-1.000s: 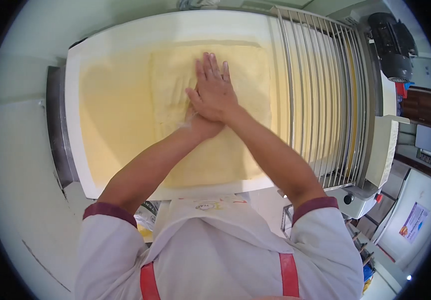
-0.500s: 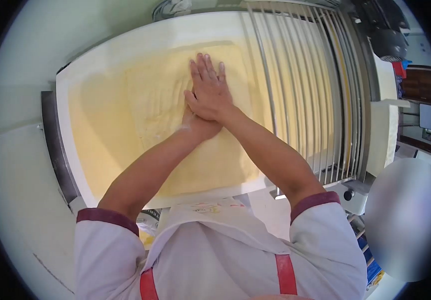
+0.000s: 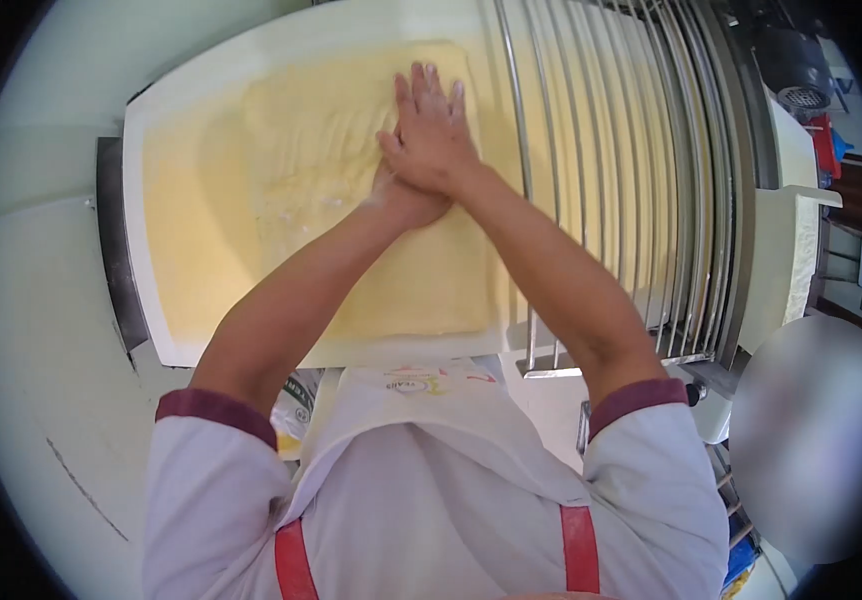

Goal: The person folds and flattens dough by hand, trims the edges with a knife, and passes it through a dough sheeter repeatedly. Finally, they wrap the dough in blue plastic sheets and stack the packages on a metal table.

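A flat, pale yellow sheet that looks like dough (image 3: 391, 290) lies on the white-edged work surface (image 3: 146, 270), with ripples and whitish spots left of the hands. My right hand (image 3: 433, 135) is open, its fingers stretched forward over the upper part of the sheet. Beneath its palm, my left hand (image 3: 413, 205) rests on the sheet. Its wrist and the back of its heel show, while its fingers are hidden under my right hand. No tool is visible in either hand.
A rack of parallel metal bars (image 3: 561, 200) spans the right part of the surface. Behind it at the upper right is a dark motor-like unit (image 3: 796, 70). A printed bag (image 3: 296, 410) sits below the front edge. A blurred oval covers the lower right.
The view has shifted, so the surface and sheet appear higher in the picture. My hands remain stacked on the sheet and appear higher and slightly further right.
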The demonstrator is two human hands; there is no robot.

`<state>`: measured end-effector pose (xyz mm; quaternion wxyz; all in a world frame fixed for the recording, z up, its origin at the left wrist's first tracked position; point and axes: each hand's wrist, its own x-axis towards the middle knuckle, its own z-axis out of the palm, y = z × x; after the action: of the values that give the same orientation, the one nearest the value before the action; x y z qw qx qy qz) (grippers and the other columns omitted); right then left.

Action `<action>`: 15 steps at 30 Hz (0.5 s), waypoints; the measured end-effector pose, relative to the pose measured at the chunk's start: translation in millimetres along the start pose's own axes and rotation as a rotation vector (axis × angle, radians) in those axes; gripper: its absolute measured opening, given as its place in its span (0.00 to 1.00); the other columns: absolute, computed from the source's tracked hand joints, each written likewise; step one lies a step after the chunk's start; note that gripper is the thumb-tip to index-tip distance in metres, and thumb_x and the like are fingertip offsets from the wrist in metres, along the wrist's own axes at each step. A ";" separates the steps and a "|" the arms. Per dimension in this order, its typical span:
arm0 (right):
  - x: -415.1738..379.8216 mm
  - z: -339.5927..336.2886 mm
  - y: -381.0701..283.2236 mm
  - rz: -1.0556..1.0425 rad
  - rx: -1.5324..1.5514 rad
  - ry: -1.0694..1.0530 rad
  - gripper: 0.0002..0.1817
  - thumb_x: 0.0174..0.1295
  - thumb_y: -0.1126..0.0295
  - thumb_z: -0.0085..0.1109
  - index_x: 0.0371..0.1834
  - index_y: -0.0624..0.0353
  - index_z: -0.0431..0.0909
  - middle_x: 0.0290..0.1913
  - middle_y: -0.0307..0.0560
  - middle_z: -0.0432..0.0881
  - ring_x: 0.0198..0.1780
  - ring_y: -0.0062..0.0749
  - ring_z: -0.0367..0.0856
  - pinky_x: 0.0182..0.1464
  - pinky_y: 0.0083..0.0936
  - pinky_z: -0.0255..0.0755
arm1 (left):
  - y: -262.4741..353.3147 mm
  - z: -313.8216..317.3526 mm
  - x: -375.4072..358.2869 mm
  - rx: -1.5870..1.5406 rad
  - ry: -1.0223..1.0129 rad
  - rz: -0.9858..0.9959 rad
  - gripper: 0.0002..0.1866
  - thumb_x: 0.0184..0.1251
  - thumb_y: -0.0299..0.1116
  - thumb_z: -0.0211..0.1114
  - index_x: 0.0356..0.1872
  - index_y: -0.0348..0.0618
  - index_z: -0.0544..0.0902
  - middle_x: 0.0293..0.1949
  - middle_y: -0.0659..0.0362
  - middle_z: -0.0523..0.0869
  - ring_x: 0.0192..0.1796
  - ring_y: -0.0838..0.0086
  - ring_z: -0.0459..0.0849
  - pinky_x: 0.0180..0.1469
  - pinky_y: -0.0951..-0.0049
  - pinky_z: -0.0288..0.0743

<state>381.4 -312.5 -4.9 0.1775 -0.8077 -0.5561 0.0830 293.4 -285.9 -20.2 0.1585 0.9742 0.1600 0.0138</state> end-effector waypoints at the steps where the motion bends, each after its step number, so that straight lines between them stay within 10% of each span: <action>1: -10.0 0.1 -7.7 0.005 0.073 -0.011 0.43 0.63 0.50 0.44 0.75 0.68 0.46 0.78 0.62 0.43 0.79 0.50 0.36 0.77 0.52 0.28 | -2.3 9.1 -5.9 0.006 0.056 0.015 0.35 0.67 0.47 0.50 0.72 0.41 0.56 0.75 0.48 0.54 0.76 0.55 0.48 0.76 0.56 0.39; 11: -68.5 -3.8 -37.2 -0.118 0.081 -0.099 0.43 0.63 0.52 0.46 0.75 0.69 0.45 0.78 0.63 0.43 0.79 0.50 0.36 0.76 0.54 0.27 | 41.9 38.4 -62.2 0.037 0.080 -0.207 0.36 0.67 0.48 0.50 0.73 0.41 0.55 0.75 0.49 0.54 0.76 0.59 0.50 0.75 0.54 0.41; 15: -49.6 17.0 -85.4 -0.132 0.085 -0.110 0.43 0.62 0.53 0.46 0.75 0.68 0.45 0.78 0.61 0.42 0.80 0.49 0.35 0.76 0.55 0.26 | 4.2 -43.7 -88.2 0.001 -0.321 -0.224 0.36 0.69 0.47 0.45 0.75 0.41 0.50 0.76 0.49 0.49 0.78 0.59 0.42 0.77 0.55 0.33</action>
<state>283.4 -328.0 8.6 0.1860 -0.7551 -0.6131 0.1388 207.6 -304.3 24.7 0.1818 0.9402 0.2399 -0.1594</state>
